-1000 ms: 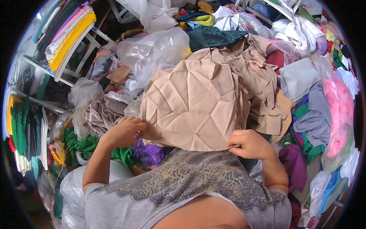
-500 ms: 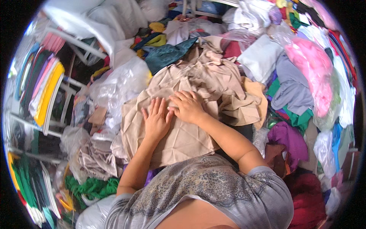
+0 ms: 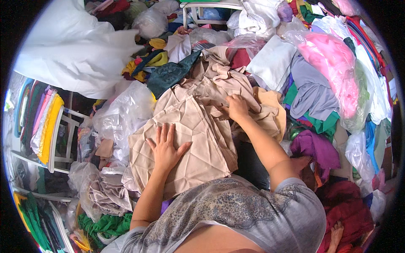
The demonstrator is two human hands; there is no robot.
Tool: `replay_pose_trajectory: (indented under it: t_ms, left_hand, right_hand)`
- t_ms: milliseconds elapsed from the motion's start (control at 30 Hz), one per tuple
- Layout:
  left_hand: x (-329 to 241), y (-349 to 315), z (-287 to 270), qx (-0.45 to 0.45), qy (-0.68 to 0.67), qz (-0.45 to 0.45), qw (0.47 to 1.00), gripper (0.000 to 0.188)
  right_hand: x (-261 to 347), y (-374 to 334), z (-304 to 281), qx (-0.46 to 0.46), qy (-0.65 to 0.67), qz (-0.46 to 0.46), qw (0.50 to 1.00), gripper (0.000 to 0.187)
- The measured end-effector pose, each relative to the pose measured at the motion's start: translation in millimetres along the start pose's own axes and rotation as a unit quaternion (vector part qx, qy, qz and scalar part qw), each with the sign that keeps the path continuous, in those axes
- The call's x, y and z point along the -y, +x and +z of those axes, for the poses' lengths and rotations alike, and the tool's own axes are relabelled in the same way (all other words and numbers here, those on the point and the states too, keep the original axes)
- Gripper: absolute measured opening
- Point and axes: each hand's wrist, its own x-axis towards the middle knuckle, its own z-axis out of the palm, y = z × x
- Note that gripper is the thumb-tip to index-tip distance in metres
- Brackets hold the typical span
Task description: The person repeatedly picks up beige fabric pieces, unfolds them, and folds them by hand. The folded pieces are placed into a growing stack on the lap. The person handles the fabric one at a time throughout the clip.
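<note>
A stack of creased beige cloth (image 3: 202,145) lies in front of me, its layers showing along the right edge. My left hand (image 3: 166,148) rests flat on it with the fingers spread. Beyond the stack, more beige cloth (image 3: 211,86) is heaped in loose folds. My right hand (image 3: 237,108) is closed on a fold of this heap, its fingers curled inward and their tips partly hidden. A dark teal cloth (image 3: 173,74) touches the far left of the heap.
Clear plastic bags (image 3: 126,109) lie left of the stack, near a white rack (image 3: 54,143) of folded cloths. A pink bundle in plastic (image 3: 329,59) and purple cloth (image 3: 316,149) lie right. A bare hand or foot (image 3: 336,237) shows on dark red cloth.
My right hand has left the stack and moved right, closing on the heaped cloth. My left hand's fingers have spread. The white sheet at the far left now hangs lower and wider.
</note>
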Motion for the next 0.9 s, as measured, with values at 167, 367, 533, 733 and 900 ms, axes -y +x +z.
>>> replay_pose_trajectory:
  t_ms: [167,367,533,733,900]
  left_hand:
    - [-1,1,-5,0.029,-0.007,-0.012,0.999,0.094]
    - [-3,53,-70,0.032,-0.032,0.073,0.996,0.081]
    - [-58,154,-146,-0.164,-0.213,0.331,0.904,0.080]
    - [-124,207,-203,0.243,-0.575,0.230,0.747,0.071]
    - [-110,207,-229,0.192,-0.579,0.266,0.747,0.042]
  right_hand:
    - [-16,17,8,0.010,0.044,0.035,0.998,0.017]
    - [-19,66,-71,-0.112,0.282,0.032,0.953,0.019]
    - [29,101,-190,-0.032,0.484,-0.118,0.866,0.017]
    - [97,109,-295,0.087,0.480,-0.258,0.834,0.021]
    - [93,109,-316,0.122,0.427,-0.224,0.867,0.038]
